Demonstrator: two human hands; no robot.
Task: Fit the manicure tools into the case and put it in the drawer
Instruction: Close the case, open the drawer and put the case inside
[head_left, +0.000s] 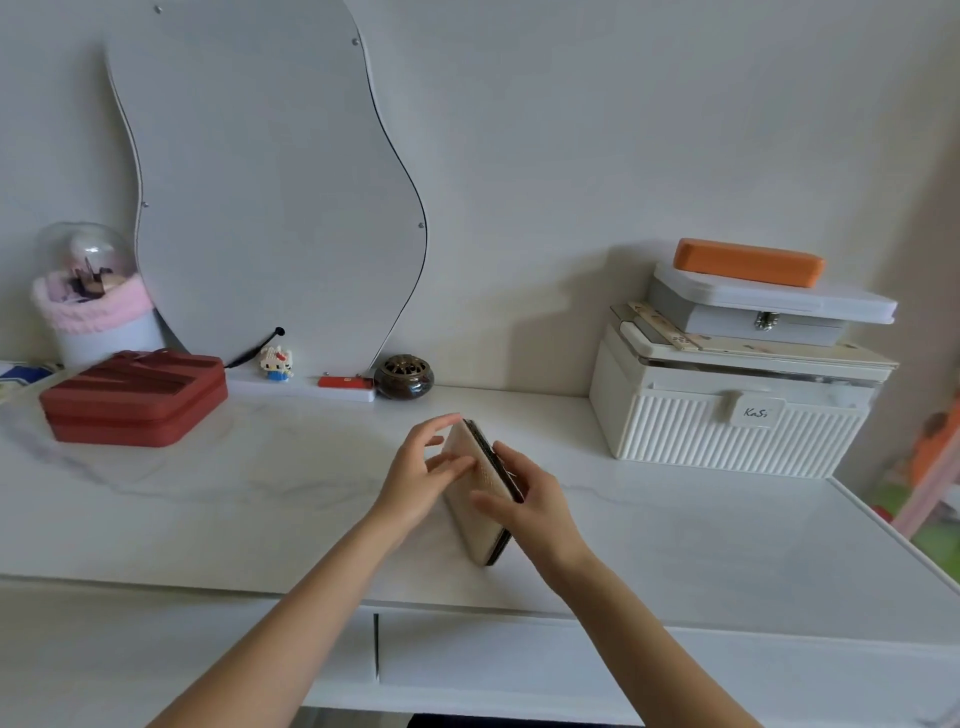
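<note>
Progress: no loose manicure tools show on the white marble-look tabletop (218, 499), so by my reading the fitting step is done or nearly done. The case reads as folded almost shut. The white drawer front (519, 670) along the bottom of the frame is closed; opening it and stowing the case remain.

Left to right, at frame centre:

Left hand (421, 478): fingers extended and spread, laid against the case's beige face, pressing rather than gripping; grip apart.

Slim beige textured manicure case with a dark edge (480, 512): stands tilted on its lower edge on the tabletop, just below frame centre, propped between the two hands. The dark seam runs along its upper right side. Interior hidden; cannot tell whether the tools are seated or a clasp is fastened.

Right hand (524, 506): thumb over the beige face, fingers behind the dark edge, clamped around the case.

Bystanders: red zipped box (135, 397) at mid-left, white ribbed storage box (727, 415) at mid-right, both well apart from the case.
</note>
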